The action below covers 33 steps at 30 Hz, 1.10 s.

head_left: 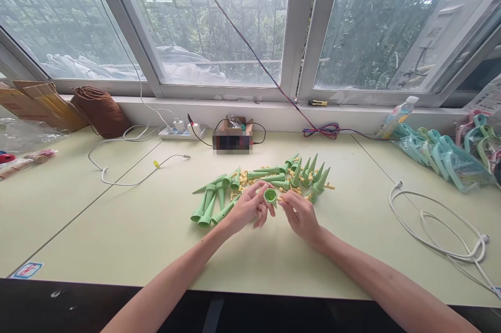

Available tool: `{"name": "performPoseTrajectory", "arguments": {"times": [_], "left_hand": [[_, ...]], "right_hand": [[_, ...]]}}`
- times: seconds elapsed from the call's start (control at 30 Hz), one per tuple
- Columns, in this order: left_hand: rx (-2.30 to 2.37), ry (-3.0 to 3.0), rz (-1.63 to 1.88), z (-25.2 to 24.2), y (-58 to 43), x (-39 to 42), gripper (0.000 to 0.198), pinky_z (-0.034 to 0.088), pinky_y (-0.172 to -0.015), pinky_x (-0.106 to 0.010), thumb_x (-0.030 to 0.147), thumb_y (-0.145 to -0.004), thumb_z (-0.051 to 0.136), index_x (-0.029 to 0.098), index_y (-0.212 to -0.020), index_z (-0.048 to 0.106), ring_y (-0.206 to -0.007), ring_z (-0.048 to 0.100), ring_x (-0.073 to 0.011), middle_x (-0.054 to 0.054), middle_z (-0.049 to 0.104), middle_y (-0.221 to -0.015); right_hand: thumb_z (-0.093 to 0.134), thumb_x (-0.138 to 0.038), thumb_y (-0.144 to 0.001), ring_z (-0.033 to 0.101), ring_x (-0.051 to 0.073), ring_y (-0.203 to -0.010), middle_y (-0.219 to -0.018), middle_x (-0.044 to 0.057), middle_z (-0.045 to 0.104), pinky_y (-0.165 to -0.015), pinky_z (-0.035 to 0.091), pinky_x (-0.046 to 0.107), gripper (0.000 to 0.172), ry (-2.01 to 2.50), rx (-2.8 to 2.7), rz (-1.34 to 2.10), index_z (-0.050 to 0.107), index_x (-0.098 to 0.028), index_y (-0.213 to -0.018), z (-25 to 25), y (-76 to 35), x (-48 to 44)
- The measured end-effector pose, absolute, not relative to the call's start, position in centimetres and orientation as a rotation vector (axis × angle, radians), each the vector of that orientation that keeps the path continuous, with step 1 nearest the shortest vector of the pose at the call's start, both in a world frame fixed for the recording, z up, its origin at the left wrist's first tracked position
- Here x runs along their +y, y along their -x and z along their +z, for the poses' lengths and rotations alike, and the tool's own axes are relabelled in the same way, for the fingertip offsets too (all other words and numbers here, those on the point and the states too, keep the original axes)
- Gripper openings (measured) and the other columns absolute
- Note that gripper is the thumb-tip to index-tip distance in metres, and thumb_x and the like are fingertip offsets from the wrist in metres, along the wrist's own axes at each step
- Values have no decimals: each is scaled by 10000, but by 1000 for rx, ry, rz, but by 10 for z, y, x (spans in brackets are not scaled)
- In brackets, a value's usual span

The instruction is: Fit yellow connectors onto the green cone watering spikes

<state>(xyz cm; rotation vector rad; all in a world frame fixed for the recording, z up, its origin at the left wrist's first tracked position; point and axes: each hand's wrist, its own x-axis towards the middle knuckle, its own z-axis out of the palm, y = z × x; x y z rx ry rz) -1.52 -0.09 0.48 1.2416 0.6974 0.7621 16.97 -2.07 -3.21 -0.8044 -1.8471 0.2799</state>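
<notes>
My left hand pinches a green plastic watering spike, its round open end turned toward me. On the other side, my right hand is closed on a small yellow valve, whose tip meets or nearly meets the spike's side; the fingers hide most of it. Behind both hands lies a heap of similar green spikes, many with yellow valves. Several green spikes lie to the left of my left hand, and others stand point-up beyond my right hand.
A white power strip and a small box stand along the window ledge. White cables curl on the table at right and left. Green hangers and a bottle sit far right; a brown bag is far left.
</notes>
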Motion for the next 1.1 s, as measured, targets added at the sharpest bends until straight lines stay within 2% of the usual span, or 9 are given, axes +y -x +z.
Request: {"name": "performPoseTrajectory", "arguments": {"times": [0.17,0.3,0.47,0.67,0.9,1.0,1.1], "left_hand": [[637,-1229,748,3,20,-1,459,363,-322,-161,574,-933,515,190,-1179,465,-357,537,-123,28,605,-481],[623,-1240,743,2,21,0,468,401,-368,-167,546,-910,579,199,-1202,464,-374,541,-112,55,571,-476],[596,-1296,798,2,22,2,493,432,-386,-173,459,-843,707,221,-1195,456,-403,570,-92,68,559,-631],[636,-1418,811,-1,23,3,536,453,-386,-176,416,-835,718,235,-1244,425,-450,601,-85,-14,641,-874],[852,-1769,908,-5,22,-3,559,520,-500,-218,352,-852,700,242,-1318,411,-453,556,-72,-64,718,-950],[923,-1999,922,-11,23,-4,575,541,-575,-242,335,-875,677,261,-1376,405,-451,538,-75,-30,727,-878],[938,-2233,946,-19,25,-3,543,556,-686,-261,325,-927,608,239,-1421,400,-500,569,-100,56,628,-609]], "right_hand": [[391,-255,-1028,408,133,-553,-650,-4,465,-527,348,251,281,808,-1837,280,535,-216,-790,-30,-172,-22],[398,-282,-1033,422,120,-541,-649,-6,504,-534,354,246,311,823,-1820,344,547,-208,-771,-30,-172,-22],[405,-352,-1030,362,110,-505,-594,-29,426,-491,298,244,360,868,-1798,370,475,-209,-708,-32,-172,-21],[405,-345,-1026,352,109,-511,-596,-35,421,-499,293,241,357,917,-1800,441,440,-210,-697,-35,-173,-18],[402,-360,-1019,287,108,-502,-581,-54,347,-482,254,246,376,991,-1808,515,383,-218,-672,-32,-173,-16],[406,-362,-1016,260,105,-502,-578,-60,319,-478,235,250,377,1006,-1796,566,349,-220,-671,-33,-173,-16],[407,-372,-1014,244,103,-507,-576,-63,301,-480,223,254,385,1027,-1782,620,324,-221,-670,-33,-172,-16]]}}
